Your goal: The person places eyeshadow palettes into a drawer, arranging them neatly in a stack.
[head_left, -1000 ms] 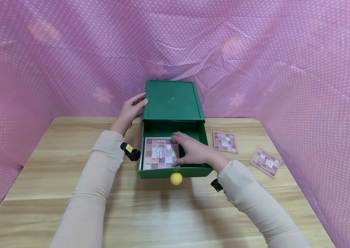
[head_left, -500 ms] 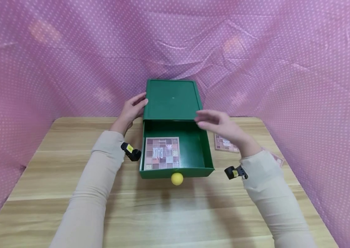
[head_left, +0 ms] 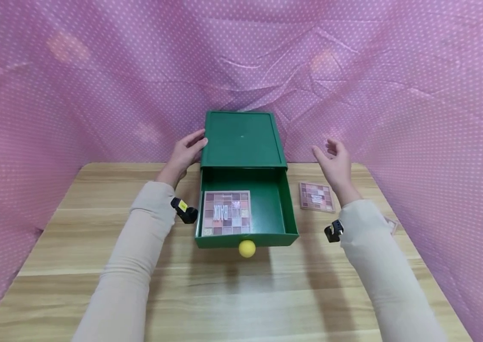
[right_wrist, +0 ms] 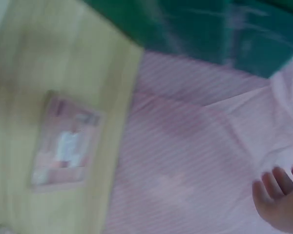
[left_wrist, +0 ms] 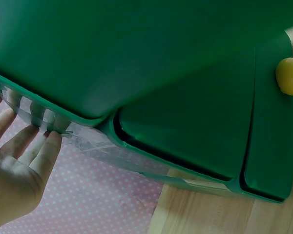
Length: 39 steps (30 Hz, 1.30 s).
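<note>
Box [head_left: 243,140]: green, flat-topped, on a pale wood-grain table [head_left: 96,237], towards its far edge. All positions below taken from it.

Drawer [head_left: 269,240], same green, stands out of the box's near side. Yellow knob [head_left: 247,248], round, at the middle of the drawer front. Inside palette [head_left: 227,213] lies flat in the drawer, on the side that lines up with the box's left half; squares of pink, mauve and glitter, BACK across it in pale lettering.

Left hand [head_left: 183,154] at the box's left side. Fingers extended rather than wrapped round anything, tips touching the side wall; thumb tip at the box's upper left edge. Left wrist view has the fingers slightly spread against that wall.

Right hand [head_left: 337,164] raised to the right of the box, apart from it. Thumb and fingers parted, fingers loosely bent. The two hands are well apart, box between them. Right wrist view blurred; finger detail poor there.

Near palette [head_left: 316,197] flat on the table just right of the drawer, below the right hand in the head view. Far palette [head_left: 391,225] farther right of the box, mostly hidden by the right sleeve [head_left: 391,275]; only a corner shows.

Small black cameras at both wrists: left wrist camera [head_left: 184,210] near the drawer's left wall, right wrist camera [head_left: 333,231] right of the drawer. Pink dotted cloth [head_left: 139,71] hangs behind the box and to either side.
</note>
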Each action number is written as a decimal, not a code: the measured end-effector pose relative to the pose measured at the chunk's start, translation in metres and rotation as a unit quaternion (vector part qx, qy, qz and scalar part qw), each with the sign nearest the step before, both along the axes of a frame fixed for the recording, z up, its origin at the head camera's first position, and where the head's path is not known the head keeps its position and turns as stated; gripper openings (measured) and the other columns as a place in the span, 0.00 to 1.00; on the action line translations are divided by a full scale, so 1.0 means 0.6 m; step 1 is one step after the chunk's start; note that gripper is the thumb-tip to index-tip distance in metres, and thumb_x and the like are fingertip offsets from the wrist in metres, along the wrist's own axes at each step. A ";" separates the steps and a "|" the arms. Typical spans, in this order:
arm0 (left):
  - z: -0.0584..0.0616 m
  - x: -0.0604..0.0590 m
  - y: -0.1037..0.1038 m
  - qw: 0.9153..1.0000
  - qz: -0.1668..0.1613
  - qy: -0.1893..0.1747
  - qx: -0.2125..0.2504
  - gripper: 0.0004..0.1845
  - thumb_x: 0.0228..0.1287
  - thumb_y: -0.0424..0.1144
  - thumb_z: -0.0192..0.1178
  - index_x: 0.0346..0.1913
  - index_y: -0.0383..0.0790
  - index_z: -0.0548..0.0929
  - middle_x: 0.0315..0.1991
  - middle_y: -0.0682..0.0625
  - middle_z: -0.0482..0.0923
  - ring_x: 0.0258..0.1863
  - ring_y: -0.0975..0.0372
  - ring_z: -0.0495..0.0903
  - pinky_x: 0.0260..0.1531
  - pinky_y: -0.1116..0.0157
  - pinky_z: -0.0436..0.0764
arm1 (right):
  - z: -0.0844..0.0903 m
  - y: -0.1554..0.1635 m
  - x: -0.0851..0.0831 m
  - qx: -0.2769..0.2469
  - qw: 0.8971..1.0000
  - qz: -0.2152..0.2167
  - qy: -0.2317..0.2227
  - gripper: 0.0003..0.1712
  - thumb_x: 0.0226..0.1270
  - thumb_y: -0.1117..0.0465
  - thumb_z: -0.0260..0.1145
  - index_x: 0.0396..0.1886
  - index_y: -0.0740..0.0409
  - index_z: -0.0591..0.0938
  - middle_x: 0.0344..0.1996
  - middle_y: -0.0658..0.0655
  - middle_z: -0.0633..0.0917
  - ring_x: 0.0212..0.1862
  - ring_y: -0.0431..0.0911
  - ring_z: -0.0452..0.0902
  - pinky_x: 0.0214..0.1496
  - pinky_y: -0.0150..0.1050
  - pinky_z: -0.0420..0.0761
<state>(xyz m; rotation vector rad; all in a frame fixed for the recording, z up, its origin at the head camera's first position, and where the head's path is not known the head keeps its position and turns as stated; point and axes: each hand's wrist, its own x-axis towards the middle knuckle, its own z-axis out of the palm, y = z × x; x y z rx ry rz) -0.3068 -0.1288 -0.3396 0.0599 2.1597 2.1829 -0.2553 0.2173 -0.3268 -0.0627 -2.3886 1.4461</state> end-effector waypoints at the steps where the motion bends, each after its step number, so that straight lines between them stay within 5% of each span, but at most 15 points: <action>1: 0.000 0.000 0.000 1.000 -0.001 0.001 0.001 0.25 0.59 0.43 0.53 0.60 0.46 0.65 0.58 0.48 0.62 0.48 0.57 0.70 0.46 0.59 0.71 | -0.009 0.002 -0.004 0.005 1.000 -0.021 0.004 0.39 0.55 0.46 0.60 0.59 0.66 0.61 0.54 0.62 0.66 0.55 0.52 0.59 0.56 0.40 0.61; 6: 0.001 -0.001 0.000 1.000 -0.002 0.004 -0.002 0.25 0.59 0.43 0.53 0.60 0.46 0.66 0.58 0.48 0.62 0.48 0.56 0.71 0.44 0.60 0.72 | -0.055 0.010 -0.023 0.024 0.993 -0.116 0.016 0.40 0.53 0.42 0.60 0.57 0.64 0.62 0.53 0.59 0.66 0.54 0.51 0.59 0.56 0.39 0.60; 15: 0.001 -0.004 -0.003 1.000 -0.006 0.006 -0.006 0.25 0.60 0.44 0.53 0.61 0.47 0.65 0.59 0.48 0.61 0.47 0.56 0.72 0.42 0.62 0.74 | -0.117 0.017 -0.035 0.079 0.970 -0.208 -0.099 0.52 0.46 0.35 0.59 0.64 0.58 0.52 0.58 0.62 0.59 0.57 0.54 0.54 0.58 0.47 0.56; 27: -0.002 -0.008 -0.003 1.000 -0.003 -0.007 -0.012 0.25 0.59 0.44 0.54 0.60 0.49 0.66 0.58 0.49 0.62 0.47 0.57 0.71 0.42 0.62 0.74 | -0.177 0.010 -0.012 0.101 0.957 -0.207 -0.175 0.65 0.42 0.32 0.60 0.65 0.64 0.37 0.63 0.68 0.45 0.63 0.58 0.39 0.61 0.51 0.44; 39: -0.001 -0.005 -0.003 1.000 0.000 -0.004 -0.021 0.25 0.59 0.45 0.53 0.60 0.49 0.65 0.59 0.49 0.62 0.48 0.56 0.71 0.43 0.61 0.74 | -0.236 0.020 0.009 0.190 0.940 -0.154 -0.237 0.61 0.45 0.33 0.59 0.65 0.65 0.41 0.60 0.74 0.47 0.60 0.65 0.41 0.57 0.60 0.48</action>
